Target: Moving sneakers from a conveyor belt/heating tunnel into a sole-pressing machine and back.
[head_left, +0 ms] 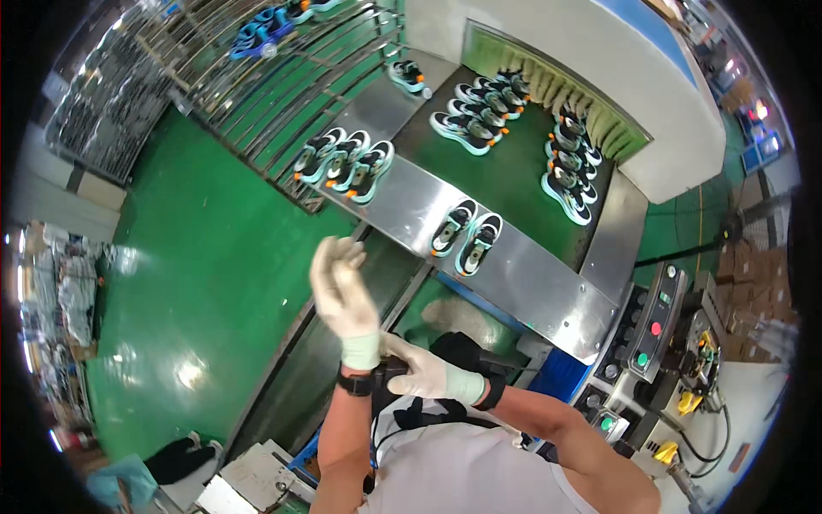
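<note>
My left hand [342, 295], in a pale glove with a greenish cuff, is raised with its fingers loosely bent and nothing in it. My right hand [435, 374], gloved alike, lies beside the left wrist. Its fingers reach the edge of the left glove cuff [360, 350], its thumb stands apart, and its fingertips are partly hidden. A dark watch [354, 383] sits on my left wrist. Beyond my hands, two black sneakers [467, 236] with pale blue soles stand on the metal ledge [535, 287]. Three similar sneakers [344, 164] stand farther left on it.
More sneakers [479, 111] stand in two groups on a green conveyor belt [514, 180], before a fringed machine opening [565, 90]. A metal rack [282, 94] is at the far left. The control panel [659, 321] with coloured buttons stands at right, and stacked cartons [753, 283] lie beyond.
</note>
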A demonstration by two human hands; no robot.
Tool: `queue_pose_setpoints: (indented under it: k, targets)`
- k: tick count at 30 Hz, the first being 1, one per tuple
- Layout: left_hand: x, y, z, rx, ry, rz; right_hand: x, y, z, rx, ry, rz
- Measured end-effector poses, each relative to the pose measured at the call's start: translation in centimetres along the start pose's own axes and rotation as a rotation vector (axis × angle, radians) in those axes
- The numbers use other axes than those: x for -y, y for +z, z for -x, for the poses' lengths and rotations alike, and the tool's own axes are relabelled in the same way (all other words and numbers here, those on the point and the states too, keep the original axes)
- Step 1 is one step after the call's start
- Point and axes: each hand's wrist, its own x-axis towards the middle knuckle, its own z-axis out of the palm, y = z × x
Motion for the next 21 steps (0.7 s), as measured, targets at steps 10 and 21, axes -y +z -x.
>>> queue_pose_setpoints:
  k: [10, 21]
  targets:
    - [11.0, 18.2, 0.0, 0.791, -0.130, -0.125, 4.7, -13.5, 3.4, -0.603, 0.141, -0.207]
    - [37.6, 35.4, -20.4, 1.151, 0.234, -0.829, -1.7, -13.7, 23.8, -2.169, 0.354, -0.256]
